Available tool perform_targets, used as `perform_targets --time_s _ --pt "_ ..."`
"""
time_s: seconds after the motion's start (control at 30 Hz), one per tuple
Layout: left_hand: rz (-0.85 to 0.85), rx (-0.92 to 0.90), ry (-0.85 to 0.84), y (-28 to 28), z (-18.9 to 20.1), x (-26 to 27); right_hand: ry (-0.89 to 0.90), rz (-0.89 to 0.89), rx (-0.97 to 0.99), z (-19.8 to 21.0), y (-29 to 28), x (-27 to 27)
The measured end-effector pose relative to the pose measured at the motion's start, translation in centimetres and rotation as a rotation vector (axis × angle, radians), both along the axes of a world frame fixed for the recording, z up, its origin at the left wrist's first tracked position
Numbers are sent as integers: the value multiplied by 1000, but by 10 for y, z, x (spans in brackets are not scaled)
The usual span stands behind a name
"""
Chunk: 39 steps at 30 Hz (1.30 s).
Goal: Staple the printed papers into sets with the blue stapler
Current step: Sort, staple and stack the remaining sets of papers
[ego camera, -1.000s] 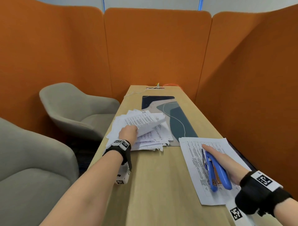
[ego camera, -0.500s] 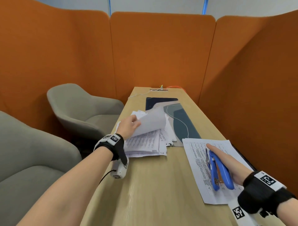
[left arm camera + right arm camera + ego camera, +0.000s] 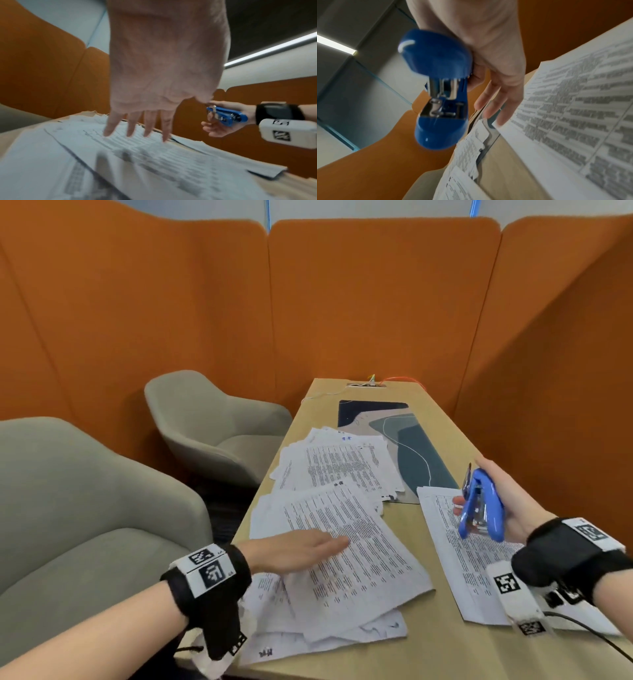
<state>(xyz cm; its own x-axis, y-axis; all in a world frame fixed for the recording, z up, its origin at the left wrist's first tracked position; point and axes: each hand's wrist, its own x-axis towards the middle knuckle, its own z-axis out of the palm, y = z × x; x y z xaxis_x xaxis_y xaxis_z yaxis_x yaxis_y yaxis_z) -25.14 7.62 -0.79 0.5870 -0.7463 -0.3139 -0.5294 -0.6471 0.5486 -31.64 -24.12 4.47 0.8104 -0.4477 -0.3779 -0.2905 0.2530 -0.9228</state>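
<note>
Fingers [image 3: 149,124] of the left hand [image 3: 291,551] are being laid flat, pinning the loose papers [image 3: 349,563] for squaring, while the blue stapler [image 3: 481,505] is being gripped aloft by the right hand [image 3: 507,501], ready.

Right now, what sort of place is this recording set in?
Probably an office meeting booth: tall orange padded partitions wrap a narrow wooden table, with two grey armchairs alongside and printed papers spread on it.
</note>
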Motion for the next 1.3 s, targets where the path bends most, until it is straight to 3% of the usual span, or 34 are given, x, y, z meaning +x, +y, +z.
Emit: perform_targets --time_s 0.13,0.2,0.33,0.4,0.5,0.57,0.67,0.93,1.1,1.2,1.3 --pt "32 471 -145 7 -19 10 90 64 72 -2 24 2" --pt "-51 545 -168 4 -20 4 90 107 77 -5 35 4" --pt "-183 436 -196 -8 -5 -14 137 263 20 -12 57 10" --pt "-157 297 -193 -13 3 -10 195 365 -37 -19 70 12" --pt "109 186 -344 -13 2 13 257 453 -116 -37 82 15" --pt "278 252 -430 -8 -5 32 301 472 -148 -48 88 14" --pt "303 366 -301 -1 -8 53 326 468 -190 -57 91 10" --pt "322 197 91 3 -2 77 308 426 -135 -59 89 9" --pt "313 126 169 4 -1 76 298 456 -180 -60 89 7" --pt "325 147 73 3 -4 72 301 503 -283 -62 90 8" --pt "257 249 -400 1 -4 58 313 547 -469 -58 96 14"
